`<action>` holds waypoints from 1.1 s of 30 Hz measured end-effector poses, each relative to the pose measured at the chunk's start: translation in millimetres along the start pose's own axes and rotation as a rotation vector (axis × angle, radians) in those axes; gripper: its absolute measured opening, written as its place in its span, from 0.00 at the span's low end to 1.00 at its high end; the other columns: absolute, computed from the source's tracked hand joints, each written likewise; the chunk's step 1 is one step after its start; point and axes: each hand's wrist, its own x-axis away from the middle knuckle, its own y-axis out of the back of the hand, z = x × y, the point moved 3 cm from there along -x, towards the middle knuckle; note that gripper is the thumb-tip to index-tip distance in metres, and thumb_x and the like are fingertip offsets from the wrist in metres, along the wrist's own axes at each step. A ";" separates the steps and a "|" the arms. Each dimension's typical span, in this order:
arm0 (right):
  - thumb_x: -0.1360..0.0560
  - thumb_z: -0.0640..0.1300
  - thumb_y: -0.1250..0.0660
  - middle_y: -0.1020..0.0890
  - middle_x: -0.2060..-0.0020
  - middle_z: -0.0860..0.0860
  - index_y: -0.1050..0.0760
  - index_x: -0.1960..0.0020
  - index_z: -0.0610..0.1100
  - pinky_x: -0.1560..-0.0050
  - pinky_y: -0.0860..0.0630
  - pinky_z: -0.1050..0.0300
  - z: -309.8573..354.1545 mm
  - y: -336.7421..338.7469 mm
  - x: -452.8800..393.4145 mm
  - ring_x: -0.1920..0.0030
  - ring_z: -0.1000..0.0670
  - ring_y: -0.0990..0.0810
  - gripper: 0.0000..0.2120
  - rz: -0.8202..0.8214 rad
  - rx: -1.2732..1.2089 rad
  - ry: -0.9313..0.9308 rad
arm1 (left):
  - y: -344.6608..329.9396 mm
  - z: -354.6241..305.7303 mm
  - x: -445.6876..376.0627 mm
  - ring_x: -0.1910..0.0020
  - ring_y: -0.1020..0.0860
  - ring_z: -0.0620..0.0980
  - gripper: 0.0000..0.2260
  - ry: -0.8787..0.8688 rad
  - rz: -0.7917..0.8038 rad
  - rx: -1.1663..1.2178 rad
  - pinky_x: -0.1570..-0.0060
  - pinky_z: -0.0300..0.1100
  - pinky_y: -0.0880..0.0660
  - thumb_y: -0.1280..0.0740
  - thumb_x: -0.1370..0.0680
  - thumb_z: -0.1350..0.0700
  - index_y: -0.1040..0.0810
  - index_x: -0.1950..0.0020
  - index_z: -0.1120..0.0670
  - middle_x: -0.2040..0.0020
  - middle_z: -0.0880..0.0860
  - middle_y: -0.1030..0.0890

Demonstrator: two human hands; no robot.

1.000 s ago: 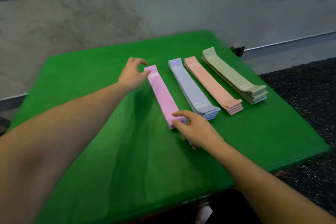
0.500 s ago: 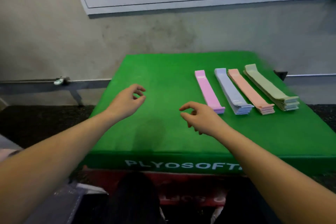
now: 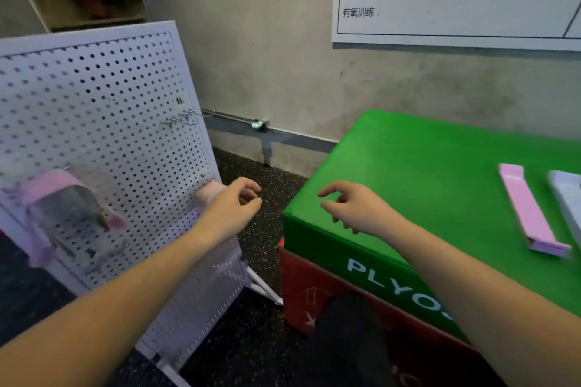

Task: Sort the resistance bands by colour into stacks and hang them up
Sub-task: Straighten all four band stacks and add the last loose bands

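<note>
Green padded box (image 3: 424, 173) carries the pink band stack (image 3: 528, 214): light, limp, likely slippery; grip mid-length. Left hand (image 3: 231, 207) and right hand (image 3: 352, 207) hang loosely curled, empty

Both hands hang empty with loosely curled fingers: the left hand (image 3: 234, 204) in front of a white pegboard (image 3: 103, 141), the right hand (image 3: 352, 209) over the near left corner of a green plyo box (image 3: 418, 173). A pink band stack (image 3: 526, 210) lies on the box at right, a pale blue stack (image 3: 569, 195) just beside it.
</note>
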 end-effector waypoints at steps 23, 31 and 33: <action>0.24 0.51 0.28 0.21 0.46 0.46 0.33 0.28 0.48 0.60 0.19 0.55 16.8 -165.7 -189.3 0.58 0.50 0.20 0.27 0.243 0.025 -0.022 | -10.1 174.8 -55.6 0.37 0.29 0.51 0.32 0.448 -0.303 0.397 0.41 0.45 0.29 0.25 0.25 0.52 0.40 0.28 0.52 0.34 0.52 0.30; 0.30 0.59 0.26 0.26 0.36 0.44 0.33 0.27 0.52 0.47 0.20 0.48 12.4 -246.2 -249.6 0.43 0.43 0.21 0.35 0.338 0.009 -0.061 | -29.3 199.3 -70.7 0.49 0.23 0.39 0.30 0.470 -0.382 0.542 0.51 0.34 0.24 0.25 0.24 0.54 0.37 0.27 0.52 0.44 0.43 0.24; 0.29 0.59 0.29 0.20 0.41 0.45 0.27 0.33 0.51 0.42 0.21 0.44 10.6 -258.3 -256.5 0.44 0.43 0.19 0.27 0.347 -0.008 -0.037 | -29.6 202.1 -72.0 0.52 0.19 0.40 0.25 0.449 -0.406 0.505 0.48 0.47 0.18 0.27 0.24 0.55 0.31 0.30 0.51 0.49 0.39 0.19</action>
